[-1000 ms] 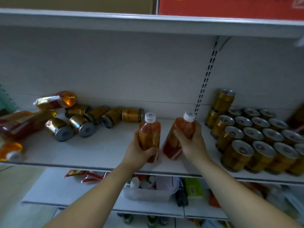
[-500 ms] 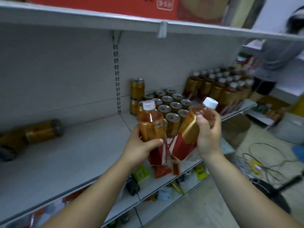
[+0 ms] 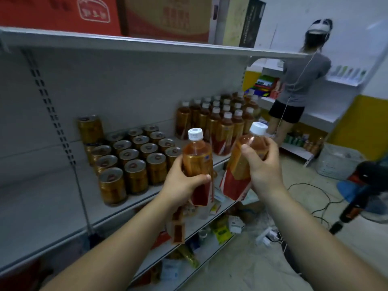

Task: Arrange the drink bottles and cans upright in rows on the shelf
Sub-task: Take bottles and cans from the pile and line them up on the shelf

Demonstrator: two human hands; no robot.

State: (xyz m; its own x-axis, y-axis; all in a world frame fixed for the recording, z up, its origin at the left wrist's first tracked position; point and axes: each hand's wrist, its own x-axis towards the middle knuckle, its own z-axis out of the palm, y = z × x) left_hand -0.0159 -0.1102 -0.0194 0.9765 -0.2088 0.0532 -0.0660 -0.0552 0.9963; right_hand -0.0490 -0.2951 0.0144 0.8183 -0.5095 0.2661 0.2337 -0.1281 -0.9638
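A long grey metal shelf (image 3: 52, 198) runs from lower left toward upper right, bare at its near end. Upon it stands a block of gold drink cans (image 3: 134, 160) in upright rows, one can stacked on another at the back left corner; farther along and just beside them stands a block of white-capped tea bottles (image 3: 218, 120), also upright in rows. Two bare forearms enter from the bottom edge, held out in front of the shelf edge and clear of it. The left hand (image 3: 180, 185) is wrapped around the lower body of one tea bottle (image 3: 197, 158), thumb across the front, the bottle's long axis close to vertical with its cap uppermost. The right hand (image 3: 262, 166) is closed around the upper body of a second tea bottle (image 3: 241, 162), which leans with its cap tilted to the right and its base toward the other bottle. The standing bottle rows lie up and to the right of both grips, past the cans; the right hand is the nearer to them. Judged from this, the tilted bottle needs righting before it is set down. A second person (image 3: 300, 80) stands at a far shelf.
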